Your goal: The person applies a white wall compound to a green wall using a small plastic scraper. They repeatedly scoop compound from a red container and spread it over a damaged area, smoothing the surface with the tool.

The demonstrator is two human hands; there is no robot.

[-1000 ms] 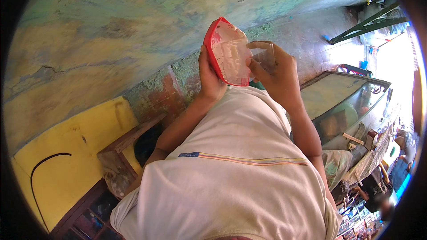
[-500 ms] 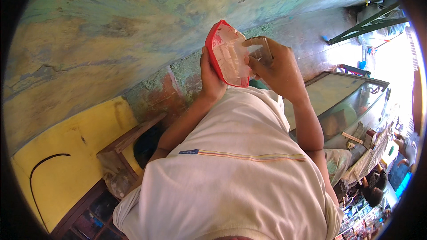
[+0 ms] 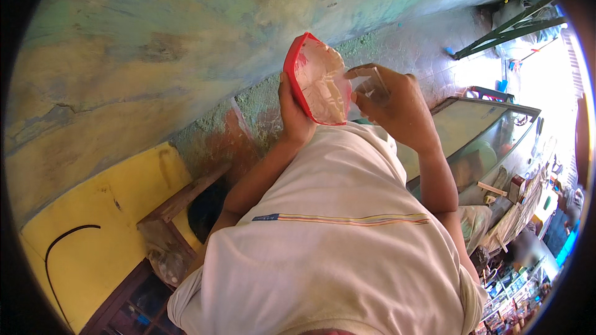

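Observation:
My left hand (image 3: pixel 297 115) is closed on the lower left side of a red shallow tray (image 3: pixel 294 71), thumb along its outer wall. The tray is tilted, showing an inside coated with whitish-cream paste (image 3: pixel 324 80), with a glossy ridge toward the right. Just right of the tray, my right hand (image 3: pixel 400 105) pinches a thin clear plastic piece (image 3: pixel 374 85) between thumb and fingers. Its near edge is at the tray's right rim; whether it touches the paste I cannot tell.
A stained green wall (image 3: pixel 186 43) rises ahead. On the left stand a yellow panel (image 3: pixel 124 192) and a wooden frame (image 3: pixel 186 192). Right of me lies a framed glass case (image 3: pixel 478 136); beyond it are green metal legs (image 3: pixel 509 37). Clutter and a blurred person (image 3: pixel 528 245) appear lower right.
My right hand, with the clear plastic piece, has shifted slightly right and down, away from the tray's middle. The paste surface looks rearranged. My left hand still holds the tray.

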